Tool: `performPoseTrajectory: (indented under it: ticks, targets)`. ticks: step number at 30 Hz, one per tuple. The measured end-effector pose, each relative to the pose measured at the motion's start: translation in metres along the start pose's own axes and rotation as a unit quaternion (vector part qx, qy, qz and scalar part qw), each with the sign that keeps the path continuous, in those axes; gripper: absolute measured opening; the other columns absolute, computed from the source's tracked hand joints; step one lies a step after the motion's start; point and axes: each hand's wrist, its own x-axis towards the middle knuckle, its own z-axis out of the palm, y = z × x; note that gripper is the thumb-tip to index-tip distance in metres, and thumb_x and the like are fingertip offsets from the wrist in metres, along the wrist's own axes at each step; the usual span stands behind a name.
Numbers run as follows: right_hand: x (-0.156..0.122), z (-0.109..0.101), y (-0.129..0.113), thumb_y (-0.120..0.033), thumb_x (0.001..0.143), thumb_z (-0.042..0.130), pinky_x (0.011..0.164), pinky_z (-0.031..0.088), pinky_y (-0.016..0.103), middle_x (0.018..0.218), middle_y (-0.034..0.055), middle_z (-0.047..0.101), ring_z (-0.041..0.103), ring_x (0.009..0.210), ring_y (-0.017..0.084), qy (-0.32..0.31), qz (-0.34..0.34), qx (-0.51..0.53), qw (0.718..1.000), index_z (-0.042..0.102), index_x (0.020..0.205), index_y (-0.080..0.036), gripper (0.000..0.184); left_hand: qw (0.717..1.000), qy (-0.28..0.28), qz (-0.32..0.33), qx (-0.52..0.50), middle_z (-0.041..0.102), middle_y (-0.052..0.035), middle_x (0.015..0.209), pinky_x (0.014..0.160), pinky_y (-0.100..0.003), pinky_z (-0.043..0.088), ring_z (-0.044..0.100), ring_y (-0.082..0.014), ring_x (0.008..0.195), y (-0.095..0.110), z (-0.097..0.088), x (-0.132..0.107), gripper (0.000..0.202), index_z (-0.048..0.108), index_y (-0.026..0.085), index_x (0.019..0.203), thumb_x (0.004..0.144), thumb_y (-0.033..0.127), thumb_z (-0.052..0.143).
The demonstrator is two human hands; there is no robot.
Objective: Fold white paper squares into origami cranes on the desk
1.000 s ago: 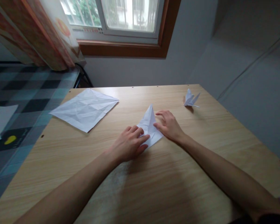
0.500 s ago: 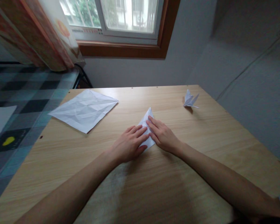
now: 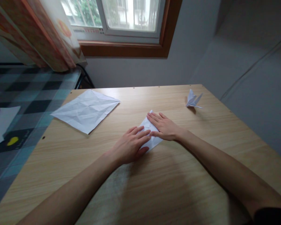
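Observation:
A folded piece of white paper [image 3: 154, 142] lies on the wooden table in front of me, its pointed tip facing away. My left hand [image 3: 132, 144] rests on its left side with the fingers stretched out and pressing it down. Over the upper right part lies my right hand [image 3: 165, 126], flat, its fingertips close to the far tip. Both hands hide much of the folds. A paper crane [image 3: 193, 99] stands at the table's far right, and a creased sheet of white paper [image 3: 86, 109] is spread out at the far left.
The wooden table [image 3: 140, 193] stretches out before me, its far edge near the wall below a window [image 3: 131, 15]. To the left is a surface with a checked cloth [image 3: 32, 97], bearing a white sheet [image 3: 4, 123] and a black item with a yellow shape [image 3: 12, 142].
My right hand has slid up and to the right along the paper and now lies flatter. More of the paper's lower right part shows. My left hand has stayed almost still.

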Motion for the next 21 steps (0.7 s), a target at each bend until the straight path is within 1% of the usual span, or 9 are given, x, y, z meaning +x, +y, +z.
performPoseTrajectory:
  ticks: [3,8,12,14,16,18,21]
  targets:
    - [0.008,0.0,0.013,-0.065,0.097,0.033,0.122,0.02,0.053,0.162,0.0162,0.025,0.023,0.152,0.029,0.009,0.019,0.004,1.0,0.026,0.156,-0.012,0.08,1.0,-0.008,-0.005,-0.007,0.054,-0.0085,0.147,0.111,-0.055,0.04,0.046,-0.0336,0.137,0.001,-0.002,0.0,0.034,0.061,0.019,0.124,0.095,0.034,0.054]
    - [0.022,0.003,0.026,-0.056,0.1,0.033,0.121,0.021,0.055,0.161,0.0156,0.028,0.026,0.151,0.029,0.026,0.062,0.005,0.998,0.03,0.155,-0.013,0.07,1.0,-0.011,-0.008,-0.013,0.055,-0.008,0.145,0.111,-0.054,0.039,0.046,-0.0327,0.137,0.001,-0.004,0.0,0.034,0.06,0.02,0.125,0.094,0.036,0.055]
    - [0.024,0.007,0.029,-0.053,0.102,0.027,0.12,0.023,0.055,0.158,0.0172,0.035,0.03,0.149,0.029,0.082,0.121,0.021,0.989,0.039,0.15,-0.011,0.065,1.0,-0.012,-0.012,-0.01,0.055,-0.0067,0.146,0.112,-0.053,0.038,0.045,-0.0319,0.137,0.002,-0.004,-0.001,0.036,0.059,0.021,0.127,0.094,0.037,0.055]
    - [0.019,0.009,0.025,-0.053,0.102,0.026,0.119,0.027,0.053,0.154,0.0181,0.042,0.037,0.146,0.029,0.119,0.15,0.046,0.98,0.045,0.146,-0.012,0.063,1.0,-0.012,-0.017,-0.006,0.055,-0.0066,0.145,0.111,-0.052,0.038,0.045,-0.0322,0.137,0.003,-0.004,0.0,0.037,0.058,0.021,0.128,0.095,0.038,0.054]
    - [0.008,0.009,0.018,-0.052,0.102,0.028,0.117,0.032,0.051,0.15,0.0177,0.049,0.043,0.142,0.028,0.145,0.159,0.073,0.974,0.052,0.141,-0.013,0.06,1.0,-0.007,-0.025,0.001,0.056,-0.0074,0.144,0.109,-0.051,0.04,0.047,-0.0329,0.135,0.003,-0.004,0.0,0.038,0.058,0.02,0.128,0.095,0.039,0.054]
    - [-0.005,0.009,0.007,-0.051,0.101,0.034,0.115,0.033,0.053,0.147,0.017,0.052,0.045,0.14,0.029,0.154,0.152,0.091,0.972,0.058,0.135,-0.014,0.056,0.999,0.001,-0.035,0.008,0.057,-0.0089,0.143,0.108,-0.051,0.041,0.048,-0.0334,0.133,0.003,-0.004,0.0,0.039,0.059,0.02,0.127,0.093,0.039,0.056]
    - [-0.02,0.009,-0.009,-0.046,0.097,0.048,0.113,0.036,0.054,0.143,0.0167,0.056,0.049,0.136,0.03,0.162,0.146,0.118,0.969,0.063,0.129,-0.015,0.048,0.999,0.019,-0.041,0.009,0.058,-0.0116,0.141,0.106,-0.051,0.043,0.051,-0.0333,0.13,0.003,-0.003,0.0,0.042,0.058,0.019,0.127,0.091,0.04,0.06]
